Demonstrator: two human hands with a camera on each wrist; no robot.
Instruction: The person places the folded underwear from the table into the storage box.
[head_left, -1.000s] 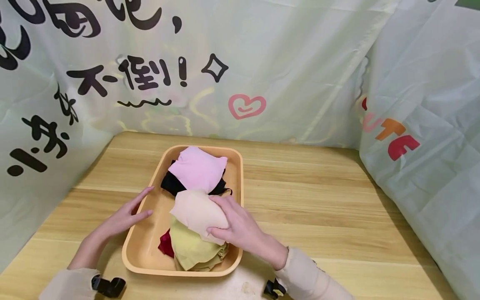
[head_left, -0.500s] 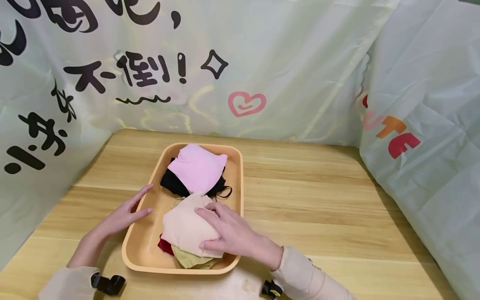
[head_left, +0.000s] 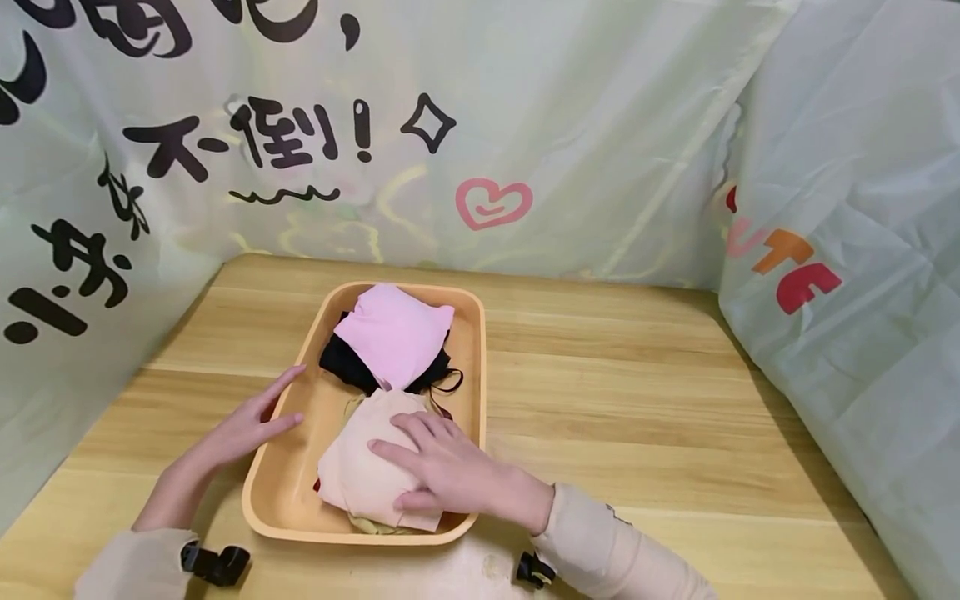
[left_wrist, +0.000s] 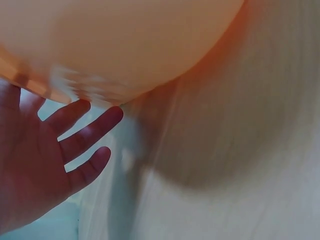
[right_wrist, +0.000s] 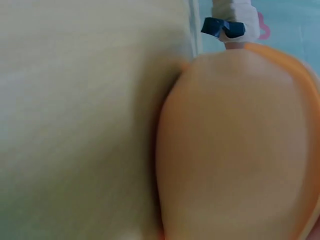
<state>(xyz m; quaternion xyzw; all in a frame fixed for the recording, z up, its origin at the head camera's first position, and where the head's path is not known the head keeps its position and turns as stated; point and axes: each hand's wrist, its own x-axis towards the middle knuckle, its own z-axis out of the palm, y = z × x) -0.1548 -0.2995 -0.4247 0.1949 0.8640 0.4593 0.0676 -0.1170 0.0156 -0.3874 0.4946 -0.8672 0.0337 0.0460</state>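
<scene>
An orange plastic tray [head_left: 483, 375] holds soft folded garments. My right hand [head_left: 453, 471] rests with spread fingers on a pale beige garment [head_left: 352, 475] in the tray's near half. Beneath that garment, an edge of olive-yellow cloth [head_left: 372, 526] and a sliver of red show; the rest of both is hidden. Farther back lies a light pink garment [head_left: 393, 333] on top of a black one [head_left: 343, 367] with a thin strap loop. My left hand [head_left: 238, 432] touches the tray's left rim, thumb and index finger apart. In the left wrist view its other fingers [left_wrist: 92, 132] stretch along the outer wall.
The tray stands on a light wood-grain table [head_left: 600, 400]. Printed cloth walls [head_left: 600, 150] enclose the back and both sides. Each wrist wears a black strapped device [head_left: 217, 567]. The right wrist view mostly shows the tray's outer wall [right_wrist: 235, 150] and tabletop.
My right hand has moved left and slightly down, laying the beige garment over the olive-yellow and red ones. Its grip has loosened into spread fingers. The left hand stays at the rim.
</scene>
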